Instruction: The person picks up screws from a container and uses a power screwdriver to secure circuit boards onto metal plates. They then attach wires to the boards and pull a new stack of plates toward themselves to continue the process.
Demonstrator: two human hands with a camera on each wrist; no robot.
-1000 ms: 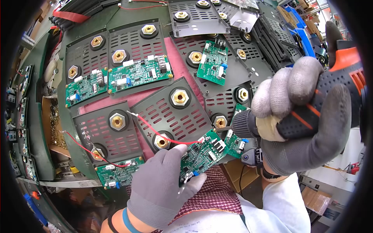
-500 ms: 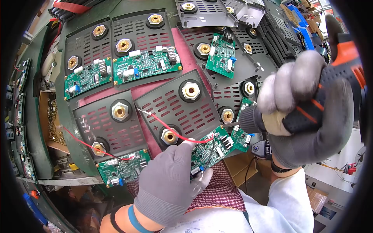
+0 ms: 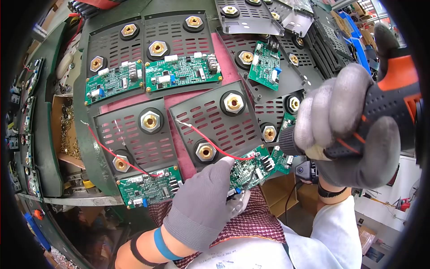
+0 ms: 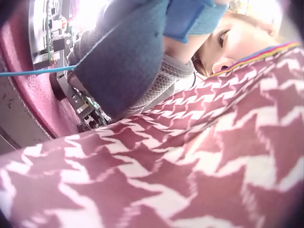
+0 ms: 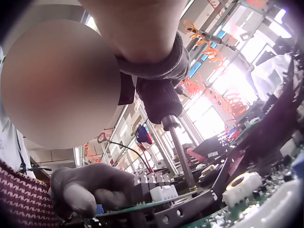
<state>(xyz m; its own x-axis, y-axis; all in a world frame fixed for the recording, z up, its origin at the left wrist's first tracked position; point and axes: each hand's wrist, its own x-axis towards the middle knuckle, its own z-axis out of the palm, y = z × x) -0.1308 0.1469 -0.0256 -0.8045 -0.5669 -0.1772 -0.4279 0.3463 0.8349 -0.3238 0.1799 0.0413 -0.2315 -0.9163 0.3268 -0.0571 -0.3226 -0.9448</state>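
Observation:
In the head view, my grey-gloved left hand [image 3: 199,201] holds the near left part of a green circuit board [image 3: 246,172], which lies along the front edge of a dark slotted metal panel [image 3: 224,130]. A red wire [image 3: 210,142] arcs from this board over the panel. My gloved right hand [image 3: 345,121] grips an orange and black power screwdriver [image 3: 398,78] by its body. Its bit [image 5: 180,152] comes down at the board's corner in the right wrist view. Two brass-centred hex nuts [image 3: 233,103] sit on the panel.
To the left lies another panel with a board [image 3: 148,186] and its own red wire. More panels with boards [image 3: 183,71] stand behind, and others are stacked at the back right. A box of small brass parts [image 3: 67,134] sits at the bench's left.
The benchtop items have shifted rightward in the head view. Throughout, the left hand stays on the board, while the screwdriver's bit stays near the board's far right corner.

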